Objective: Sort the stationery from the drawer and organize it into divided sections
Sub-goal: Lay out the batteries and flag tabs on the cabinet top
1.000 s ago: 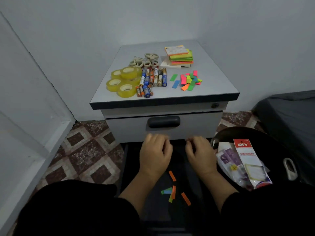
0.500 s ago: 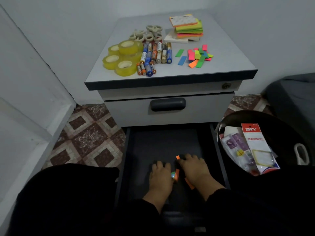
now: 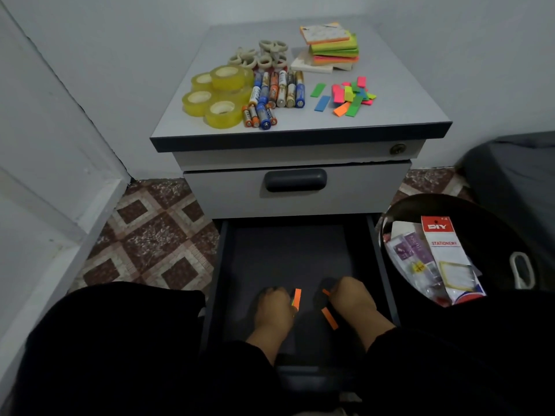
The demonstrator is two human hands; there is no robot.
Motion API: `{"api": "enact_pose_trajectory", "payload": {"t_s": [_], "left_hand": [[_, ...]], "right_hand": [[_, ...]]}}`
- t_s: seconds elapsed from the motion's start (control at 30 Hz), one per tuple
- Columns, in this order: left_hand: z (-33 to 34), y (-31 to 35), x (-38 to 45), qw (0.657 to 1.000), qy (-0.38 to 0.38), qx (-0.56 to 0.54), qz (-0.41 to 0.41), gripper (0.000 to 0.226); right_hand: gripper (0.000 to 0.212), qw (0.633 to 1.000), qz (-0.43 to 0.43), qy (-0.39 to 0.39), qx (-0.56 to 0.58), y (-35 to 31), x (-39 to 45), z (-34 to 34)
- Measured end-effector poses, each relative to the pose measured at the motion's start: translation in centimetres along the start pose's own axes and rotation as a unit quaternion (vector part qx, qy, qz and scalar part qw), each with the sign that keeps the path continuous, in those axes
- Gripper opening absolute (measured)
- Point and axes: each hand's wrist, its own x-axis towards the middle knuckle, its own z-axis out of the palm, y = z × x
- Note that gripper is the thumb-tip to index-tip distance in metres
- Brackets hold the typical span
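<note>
Item: loose sticky index tabs, remaining stock in the open bottom drawer (image 3: pixel 300 253) of the grey pedestal cabinet (image 3: pixel 300 136).

Location. We count three orange tabs in the drawer, all at its near end. One orange tab (image 3: pixel 297 298) stands upright at the thumb side of our left hand (image 3: pixel 274 307), with a sliver of green behind it. A second, small orange tab (image 3: pixel 326 292) shows at the fingertips of our right hand (image 3: pixel 351 298). A third orange tab (image 3: pixel 329 318) lies flat on the drawer floor just beside the right hand.

Grip. Left hand: fingers curled, pinching its tab and the green sliver. Right hand: fingers curled over, apparently pinching the small tab; the contact itself is hidden, so we hold this loosely.

Handling. We judge the tabs near weightless, thin and floppy, likely tacky on one face. Lying flat on the dark liner they offer no edge, so we would lift a corner with a nail, then pinch by the short end. They would crease or stick together if bunched.

Already sorted, on the cabinet top: pile of coloured tabs (image 3: pixel 350 96) at the right front; stack of sticky-note pads (image 3: pixel 332 48) behind it; batteries (image 3: pixel 276 94) at centre; tape rolls (image 3: pixel 217 96) at the left; small pale rings (image 3: pixel 264 57) behind the batteries.

Adjacent: black bin (image 3: pixel 480 223) right of the drawer, holding a stationery packet (image 3: pixel 447 253).
</note>
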Motion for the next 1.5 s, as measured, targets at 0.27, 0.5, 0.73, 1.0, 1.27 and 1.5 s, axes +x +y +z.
{"api": "enact_pose_trajectory", "payload": {"t_s": [0.27, 0.5, 0.73, 1.0, 1.27, 1.5], "left_hand": [[-0.4, -0.3, 0.1, 0.993, -0.022, -0.115, -0.034, 0.018], [-0.8, -0.7, -0.1, 0.995, -0.013, -0.089, -0.042, 0.004], [-0.2, -0.3, -0.1, 0.999, 0.023, -0.042, -0.008, 0.016], [0.4, -0.4, 0.2, 1.000, 0.020, 0.004, -0.003, 0.019], [0.8, -0.4, 0.1, 0.996, 0.014, -0.090, -0.024, 0.016], [-1.2, 0.4, 0.4, 0.964, 0.045, -0.261, -0.028, 0.017]], "right_hand": [[0.021, 0.998, 0.014, -0.040, -0.056, -0.3, -1.3, 0.2], [0.027, 0.986, -0.043, -0.046, -0.157, -0.9, -1.8, 1.3], [0.030, 0.962, -0.200, -0.029, -0.183, -1.3, -1.3, 1.6], [0.024, 0.965, -0.179, 0.006, -0.191, -0.8, -1.2, 1.4], [0.017, 0.990, -0.110, -0.017, -0.090, -0.8, -1.5, 0.8], [0.014, 0.987, -0.124, 0.044, 0.087, -2.0, -1.4, -0.6]]}}
